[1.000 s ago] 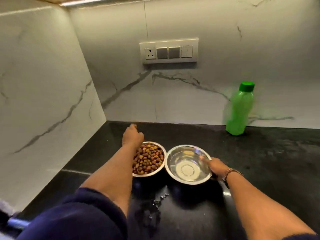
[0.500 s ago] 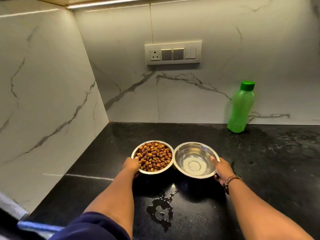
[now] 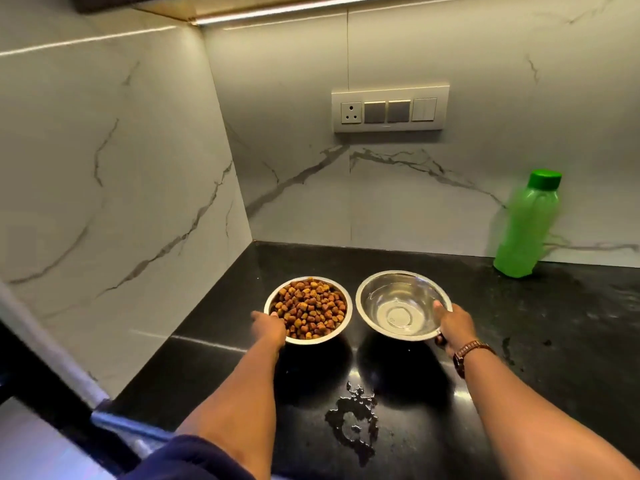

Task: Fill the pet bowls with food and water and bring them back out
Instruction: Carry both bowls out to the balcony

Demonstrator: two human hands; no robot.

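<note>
1. Black counter (image 3: pixel 519 323), marble corner; spilled puddle (image 3: pixel 353 420) at six o'clock.
2. My left hand (image 3: pixel 268 329) grips the kibble bowl (image 3: pixel 308 310) at nine; right hand (image 3: pixel 455 327) pinches the water bowl (image 3: pixel 403 304) at three, thumb inside the rim.
3. Thin steel, probably slick; I'd carry the water level.

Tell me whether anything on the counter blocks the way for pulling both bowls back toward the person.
Nothing solid does. The left hand holds the food bowl and the right hand holds the water bowl. Between them and the near edge of the counter lies only a small water puddle. The green bottle stands behind, by the wall.
</note>
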